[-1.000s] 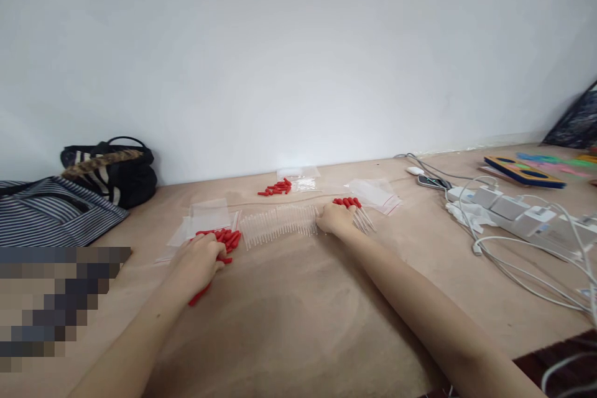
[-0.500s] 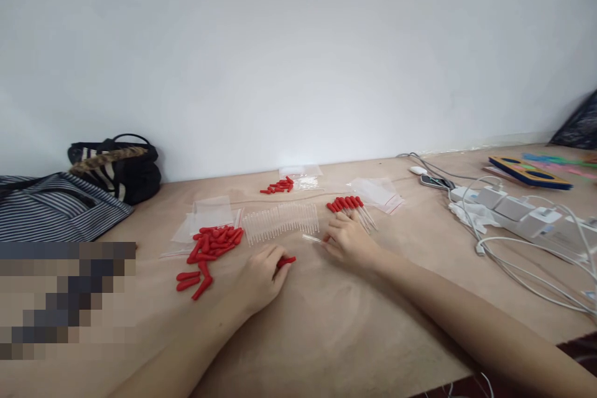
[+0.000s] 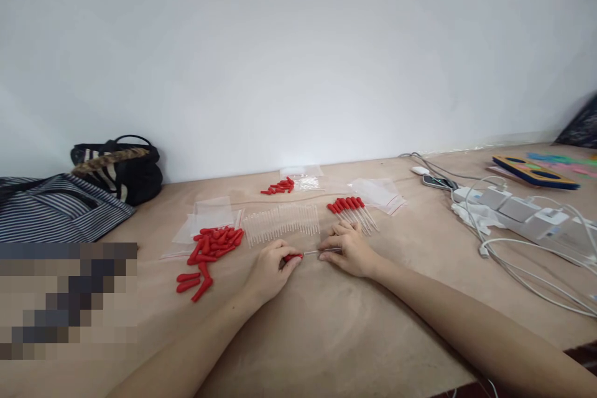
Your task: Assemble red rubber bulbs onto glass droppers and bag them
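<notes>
My left hand (image 3: 275, 270) is closed around a red rubber bulb (image 3: 293, 256), its neck pointing right. My right hand (image 3: 347, 250) pinches a clear glass dropper tube (image 3: 311, 253), and the tube's end is at the mouth of the bulb; whether it is inside I cannot tell. Behind the hands lies a row of clear tubes (image 3: 282, 222). To the left is a heap of red bulbs (image 3: 217, 242), with several loose ones nearer me. Just beyond my right hand, several droppers with red bulbs on them (image 3: 349, 206) lie side by side.
Plastic zip bags lie at the left (image 3: 212, 211) and right (image 3: 380, 193). Smaller red bulbs (image 3: 278, 186) and short tubes (image 3: 308, 182) lie near the wall. A power strip with chargers (image 3: 517, 208) and white cables is at right, bags (image 3: 135, 174) at left.
My right hand has moved slightly nearer me and turned the tube to line up with the bulb. My left hand has shifted a little right, bringing the bulb to the tube's end.
</notes>
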Motion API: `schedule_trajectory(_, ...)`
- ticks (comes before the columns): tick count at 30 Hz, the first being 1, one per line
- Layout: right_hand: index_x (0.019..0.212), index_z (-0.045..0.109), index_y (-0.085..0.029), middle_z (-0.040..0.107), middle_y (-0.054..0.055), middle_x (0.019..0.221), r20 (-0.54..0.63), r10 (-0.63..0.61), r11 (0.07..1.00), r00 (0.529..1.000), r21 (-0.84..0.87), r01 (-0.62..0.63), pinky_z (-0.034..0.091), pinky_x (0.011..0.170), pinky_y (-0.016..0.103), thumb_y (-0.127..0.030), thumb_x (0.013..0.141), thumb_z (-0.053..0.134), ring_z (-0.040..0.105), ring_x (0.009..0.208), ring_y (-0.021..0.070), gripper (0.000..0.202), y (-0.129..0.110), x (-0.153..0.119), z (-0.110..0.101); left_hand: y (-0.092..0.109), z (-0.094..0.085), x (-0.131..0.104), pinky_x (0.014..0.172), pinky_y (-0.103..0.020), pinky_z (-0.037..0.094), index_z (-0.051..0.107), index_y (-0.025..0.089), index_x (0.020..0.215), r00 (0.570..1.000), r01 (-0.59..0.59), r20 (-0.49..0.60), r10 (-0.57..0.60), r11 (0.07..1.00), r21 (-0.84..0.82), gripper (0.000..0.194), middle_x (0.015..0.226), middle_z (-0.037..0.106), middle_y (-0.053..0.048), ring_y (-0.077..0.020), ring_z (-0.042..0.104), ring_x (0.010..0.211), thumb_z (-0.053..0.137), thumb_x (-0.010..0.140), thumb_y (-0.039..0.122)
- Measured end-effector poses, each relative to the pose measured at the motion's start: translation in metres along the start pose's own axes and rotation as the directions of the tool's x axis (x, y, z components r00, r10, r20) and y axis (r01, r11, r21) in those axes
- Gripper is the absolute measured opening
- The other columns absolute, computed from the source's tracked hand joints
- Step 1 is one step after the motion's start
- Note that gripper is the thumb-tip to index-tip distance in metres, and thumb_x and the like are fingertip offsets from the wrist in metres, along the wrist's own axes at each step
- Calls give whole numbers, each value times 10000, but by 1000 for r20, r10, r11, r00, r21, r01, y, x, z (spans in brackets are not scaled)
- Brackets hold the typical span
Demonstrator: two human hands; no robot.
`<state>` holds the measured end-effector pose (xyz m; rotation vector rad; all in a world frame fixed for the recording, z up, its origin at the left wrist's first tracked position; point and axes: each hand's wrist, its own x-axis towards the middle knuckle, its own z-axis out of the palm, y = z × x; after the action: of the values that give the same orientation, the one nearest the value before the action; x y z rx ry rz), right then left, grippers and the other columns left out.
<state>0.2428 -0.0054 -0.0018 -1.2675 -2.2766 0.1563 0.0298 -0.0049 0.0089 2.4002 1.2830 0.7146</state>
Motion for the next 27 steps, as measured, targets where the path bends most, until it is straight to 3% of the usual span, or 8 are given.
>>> schedule_trajectory(4,735,635,-218,587,11,817,-46,28,1000,999,10,-28,208,740,329,-284,786,585,452,848,159,97,-4,1,8,-1,2,0,688,-291,440,619,181,777,999,-33,-33,33,999,-1,144,779,597,-29,-167,557,743,481,798,213)
schedule_trajectory(11,773,569,-191,620,-7,757,-143,25,998,989,-45,-32,192,792,346,-198,815,519,478,814,144,66,-11,-1,9,-1,2,-3,678,-298,437,527,188,821,997,-5,-72,4,1000,-26,103,771,594,-11,-166,550,735,432,831,226)
schedule_trajectory(21,892,631,-262,620,-12,703,-164,-82,997,983,-21,80,165,818,385,-218,834,490,462,805,157,159,-16,-2,11,-1,2,-3,647,-272,437,509,187,830,997,5,-73,-11,997,-73,100,762,595,0,-150,557,698,425,840,240)
schedule_trajectory(27,878,647,-239,614,-4,680,-153,-169,985,974,-44,164,153,822,377,-200,819,495,451,795,146,168,-20,-4,11,1,0,-3,633,-268,441,538,186,821,995,-7,-104,1,998,-55,99,752,602,-3,-151,559,693,447,823,225)
